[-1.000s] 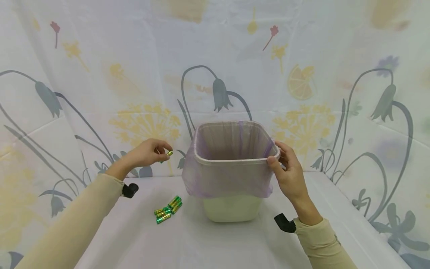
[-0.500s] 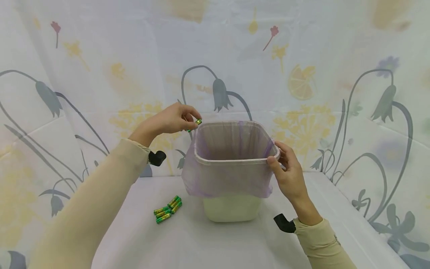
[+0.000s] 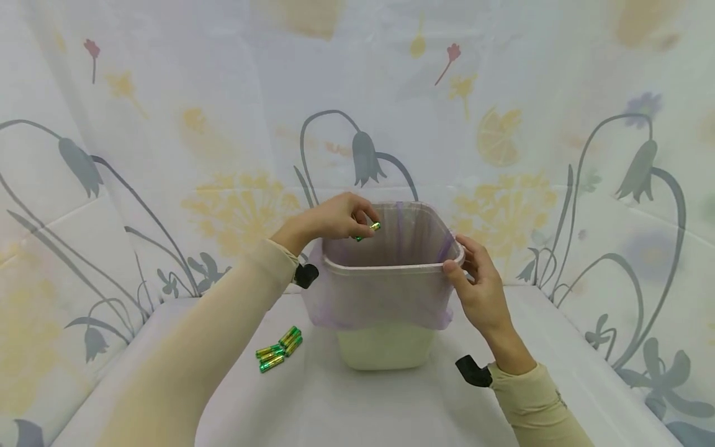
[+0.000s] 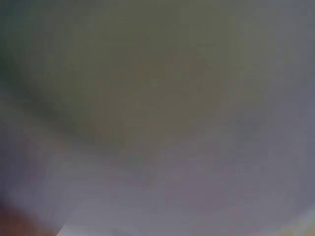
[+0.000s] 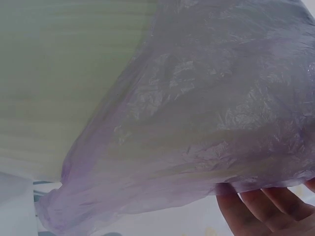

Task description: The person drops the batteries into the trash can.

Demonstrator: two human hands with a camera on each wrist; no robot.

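A pale green bin [image 3: 385, 347] stands on the table, lined with a thin purple plastic bag [image 3: 385, 298] folded over its rim. Over the bin's mouth, at its left side, my left hand [image 3: 341, 217] pinches a green and gold battery [image 3: 375, 227]; another green end shows just under the fingers. My right hand [image 3: 480, 285] grips the bin's right rim, thumb in front and fingers behind. In the right wrist view, fingers [image 5: 256, 211] touch the bag [image 5: 172, 108]. The left wrist view is too blurred to make out the hand's hold.
Several green and gold batteries [image 3: 279, 349] lie grouped on the white table [image 3: 335, 410], left of the bin. A flower-printed cloth [image 3: 234, 124] hangs behind and along both sides.
Carrying the battery, my left hand has risen from beside the bin, passed its left rim and come down over the opening. My right hand has kept its hold on the rim.
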